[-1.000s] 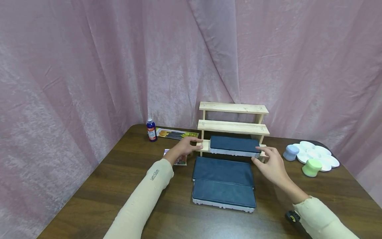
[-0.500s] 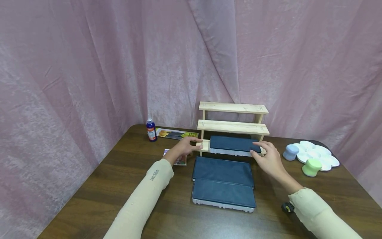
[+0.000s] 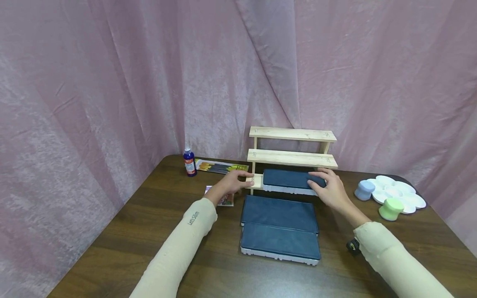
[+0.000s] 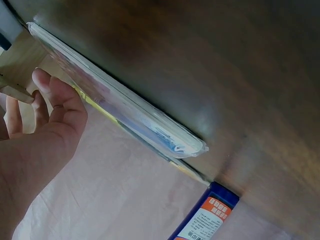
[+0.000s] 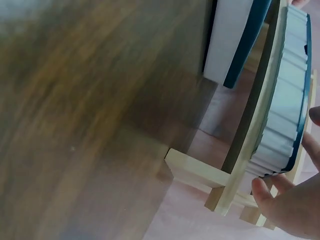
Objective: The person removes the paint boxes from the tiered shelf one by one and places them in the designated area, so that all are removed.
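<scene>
On the lowest step of a three-step wooden rack [image 3: 292,157] lies a flat paint box [image 3: 287,179] with a dark blue lid and white ridged sides. My left hand [image 3: 232,182] pinches the left end of that step; in the left wrist view its fingers meet the wood. At the box's right end, my right hand [image 3: 331,190] grips it, thumb over the lid. The right wrist view shows other fingers of this hand curved at the box's end, close to the shelf edge. Two similar blue-lidded boxes [image 3: 279,240] lie on the table in front.
Left of the rack are a blue bottle [image 3: 189,162], a pack of brushes [image 3: 220,167] and a small packet [image 3: 226,200], partly behind my arm. A white flower-shaped palette [image 3: 396,192] and blue [image 3: 364,189] and green [image 3: 391,209] sponge-like pieces lie to the right.
My right hand has slid left from beside the box's right end to over it. The box, the rack and my left hand have kept their places.
</scene>
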{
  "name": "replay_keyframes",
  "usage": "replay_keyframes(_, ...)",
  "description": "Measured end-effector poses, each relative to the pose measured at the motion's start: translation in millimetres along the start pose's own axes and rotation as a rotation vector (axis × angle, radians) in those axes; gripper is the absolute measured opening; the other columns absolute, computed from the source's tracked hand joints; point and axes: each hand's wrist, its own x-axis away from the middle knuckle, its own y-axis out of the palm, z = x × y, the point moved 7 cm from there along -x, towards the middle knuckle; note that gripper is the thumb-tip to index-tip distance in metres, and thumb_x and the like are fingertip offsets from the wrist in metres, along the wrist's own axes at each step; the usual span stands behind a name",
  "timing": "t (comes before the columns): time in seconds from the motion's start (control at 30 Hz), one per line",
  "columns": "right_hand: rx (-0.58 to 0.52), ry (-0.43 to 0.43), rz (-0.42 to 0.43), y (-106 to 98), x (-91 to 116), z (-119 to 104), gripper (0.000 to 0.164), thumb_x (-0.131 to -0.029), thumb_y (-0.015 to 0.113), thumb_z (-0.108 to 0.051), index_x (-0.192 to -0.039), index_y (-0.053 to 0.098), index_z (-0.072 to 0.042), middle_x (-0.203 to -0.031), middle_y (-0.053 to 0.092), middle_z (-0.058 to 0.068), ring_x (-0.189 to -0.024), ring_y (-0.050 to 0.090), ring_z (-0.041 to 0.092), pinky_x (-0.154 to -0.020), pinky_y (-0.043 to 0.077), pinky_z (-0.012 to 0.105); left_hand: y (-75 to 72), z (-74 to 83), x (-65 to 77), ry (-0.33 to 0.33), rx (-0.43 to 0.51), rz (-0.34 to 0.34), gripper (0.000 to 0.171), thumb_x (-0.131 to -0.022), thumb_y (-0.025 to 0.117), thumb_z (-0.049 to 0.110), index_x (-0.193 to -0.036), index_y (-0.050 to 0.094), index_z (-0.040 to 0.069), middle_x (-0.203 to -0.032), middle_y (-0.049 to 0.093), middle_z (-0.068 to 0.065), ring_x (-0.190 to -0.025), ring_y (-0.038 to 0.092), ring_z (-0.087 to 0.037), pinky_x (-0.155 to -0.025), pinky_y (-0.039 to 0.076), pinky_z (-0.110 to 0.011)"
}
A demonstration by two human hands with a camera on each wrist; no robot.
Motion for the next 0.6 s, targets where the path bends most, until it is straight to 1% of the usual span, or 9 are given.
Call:
replay_keyframes(0.13, -0.005, 0.0, -0.046, 4, -4, 5, 0.033, -0.095, 0.066, -0.015, -0.124, 0.066, 0.001, -0.144, 0.043, 0.03, -0.133, 0.033, 0.054, -0.105, 0.025, 0.068, 0.5, 0.4, 0.0, -0.008, 0.015, -0.005, 0.043, -0.091, 0.072, 0.037, -0.132, 0.066, 0.025, -0.138, 0.055, -0.013, -0.074, 0.065, -0.028, -0.069, 0.05, -0.029)
replay_keyframes(0.33, -0.023, 0.014, -0.113, 7, -6, 12, 0.032, -0.098, 0.064, -0.017, -0.125, 0.067, -0.001, -0.148, 0.04, 0.027, -0.137, 0.028, 0.055, -0.107, 0.02, 0.07, 1.1, -0.3, -0.4, -0.017, 0.016, -0.012, 0.044, -0.091, 0.072, 0.039, -0.132, 0.065, 0.026, -0.142, 0.052, -0.012, -0.072, 0.063, -0.025, -0.066, 0.049, -0.028)
replay_keyframes(0.47, -0.036, 0.014, -0.142, 9, -7, 14, 0.031, -0.099, 0.062, -0.018, -0.125, 0.067, -0.001, -0.148, 0.042, 0.026, -0.137, 0.032, 0.052, -0.108, 0.023, 0.069, 1.0, -1.4, -0.2, -0.024, 0.013, -0.012, 0.044, -0.091, 0.072, 0.04, -0.132, 0.065, 0.027, -0.141, 0.053, -0.012, -0.071, 0.061, -0.024, -0.064, 0.048, -0.028)
replay_keyframes(0.6, -0.042, 0.006, -0.151, 10, -8, 15, 0.031, -0.099, 0.061, -0.016, -0.125, 0.067, -0.001, -0.145, 0.045, 0.024, -0.135, 0.037, 0.048, -0.107, 0.028, 0.066, 0.5, -0.9, 0.7, -0.023, 0.014, -0.01, 0.043, -0.091, 0.072, 0.038, -0.132, 0.065, 0.026, -0.14, 0.053, -0.012, -0.072, 0.062, -0.025, -0.063, 0.048, -0.027)
